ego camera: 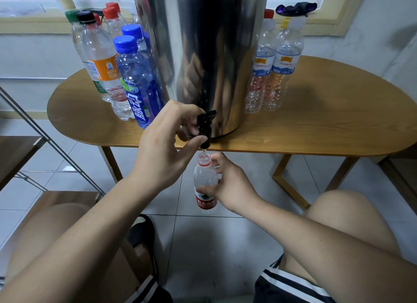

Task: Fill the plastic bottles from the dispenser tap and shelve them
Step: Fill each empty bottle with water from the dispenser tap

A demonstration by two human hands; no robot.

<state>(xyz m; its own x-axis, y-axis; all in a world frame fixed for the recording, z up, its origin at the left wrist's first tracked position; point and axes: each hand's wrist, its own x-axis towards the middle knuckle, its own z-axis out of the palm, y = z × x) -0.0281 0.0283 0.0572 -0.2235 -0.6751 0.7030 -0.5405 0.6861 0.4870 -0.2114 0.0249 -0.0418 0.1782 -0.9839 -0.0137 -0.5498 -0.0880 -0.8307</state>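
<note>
Your left hand (167, 142) has its fingers (180, 109) curled round the black tap (205, 125), with the thumb under it. A thin stream runs from the spout. Your right hand (230, 186) has its fingers (217, 160) wrapped round the open bottle (205, 178). The thumb is on the red label and one finger is up by the neck.

The bottle hangs in the air, off the worktop (316, 126), at 6 o'clock from the tap. Its mouth sits just under the spout. Its long side runs from 12 to 6 o'clock, standing straight, and the mouth points up to 12. Keep the mouth and spout one above the other, or water may hit the floor.

You cannot see well how full the bottle is, but it looks mostly empty. Your left hand is nearer the tap, so it should shut it off.

The big steel dispenser (203, 43) stands at 12 o'clock behind the tap. Capped bottles (126, 76) stand at its 9 o'clock side. What looks like the shelf (15, 153) lies at 9 o'clock from your hands.
</note>
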